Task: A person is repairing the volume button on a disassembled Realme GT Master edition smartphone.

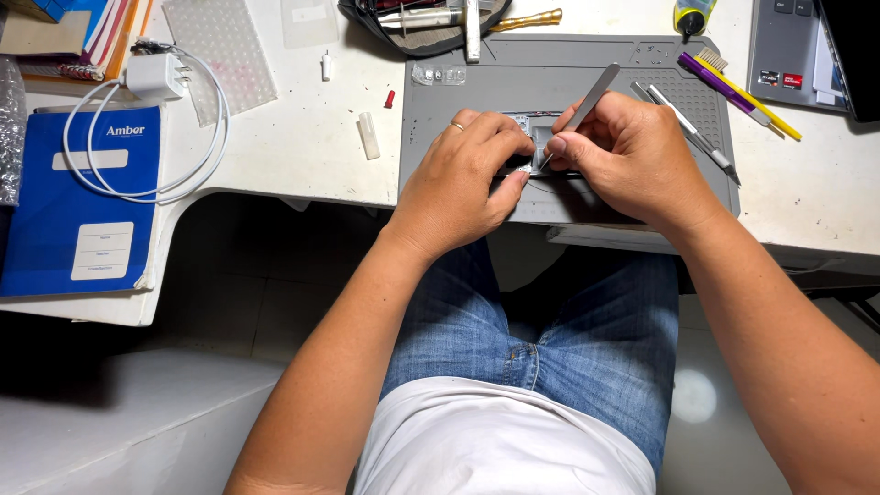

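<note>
Clearly light and fragile, the small electronic part (530, 147) is pinned at its edges by the left hand (463, 179); the right hand (628, 156) pinches metal tweezers (587, 101) onto it

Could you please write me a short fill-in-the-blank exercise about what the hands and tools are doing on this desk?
1. The right hand holds metal ____ over the small device.
2. The left hand wears a ____ on one finger.
3. The work lies on a ____ mat.
4. The charger cable is ____.

Missing words: tweezers; ring; grey; white
</note>
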